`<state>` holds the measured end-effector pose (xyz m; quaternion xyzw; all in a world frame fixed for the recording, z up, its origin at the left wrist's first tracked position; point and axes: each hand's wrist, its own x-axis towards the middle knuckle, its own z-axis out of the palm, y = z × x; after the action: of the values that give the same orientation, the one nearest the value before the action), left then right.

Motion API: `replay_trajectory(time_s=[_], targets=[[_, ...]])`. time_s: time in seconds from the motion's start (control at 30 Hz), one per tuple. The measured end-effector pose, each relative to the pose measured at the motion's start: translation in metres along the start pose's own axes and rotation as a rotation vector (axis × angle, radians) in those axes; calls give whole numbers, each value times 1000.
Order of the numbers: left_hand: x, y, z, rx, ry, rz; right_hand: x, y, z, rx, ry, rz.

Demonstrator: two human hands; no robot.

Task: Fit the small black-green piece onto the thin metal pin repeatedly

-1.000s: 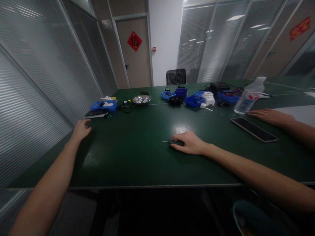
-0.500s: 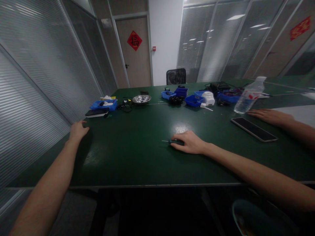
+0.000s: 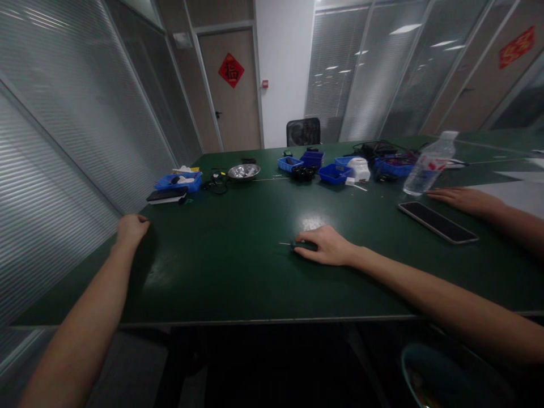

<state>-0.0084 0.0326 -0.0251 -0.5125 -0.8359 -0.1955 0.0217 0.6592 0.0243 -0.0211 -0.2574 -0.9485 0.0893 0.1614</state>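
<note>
My right hand [image 3: 327, 245] rests on the green table with its fingers closed round the dark handle of a small screwdriver [image 3: 305, 245]. The thin metal shaft points left, lying low over the tabletop. At the table's left edge is my left hand [image 3: 132, 229], its fingers drawn together in a pinch; whatever may be between them is hidden. Nearest to that hand, farther back, a dark flat notebook-like thing [image 3: 165, 196] lies before a blue tray [image 3: 178, 181] of small items.
A metal bowl [image 3: 243, 172], several blue bins [image 3: 335, 174] and black cables [image 3: 216, 182] stand along the back. To the right are a phone [image 3: 438, 222], a water bottle [image 3: 429, 164] and another person's hand [image 3: 463, 199]. The table's front edge [image 3: 255, 323] runs below my hands.
My left hand has drawn its fingers together and shifted slightly left and down. My right hand and the screwdriver have stayed in place.
</note>
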Motion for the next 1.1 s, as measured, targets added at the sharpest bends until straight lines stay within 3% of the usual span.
replay_trajectory(time_s=[0.1,0.37,0.63,0.87,1.1], targets=[[-2,1,-2,54,0,-60,0,0,0,3,-4,2],[-7,7,-5,90,-15,-50,0,0,0,4,-4,-3],[-6,-7,-5,69,36,-144,0,1,-1,12,1,-5],[2,-10,-2,37,18,-139,-1,2,0,4,-7,-2],[-4,-4,-8,12,37,-99,-1,2,1,-12,3,2]])
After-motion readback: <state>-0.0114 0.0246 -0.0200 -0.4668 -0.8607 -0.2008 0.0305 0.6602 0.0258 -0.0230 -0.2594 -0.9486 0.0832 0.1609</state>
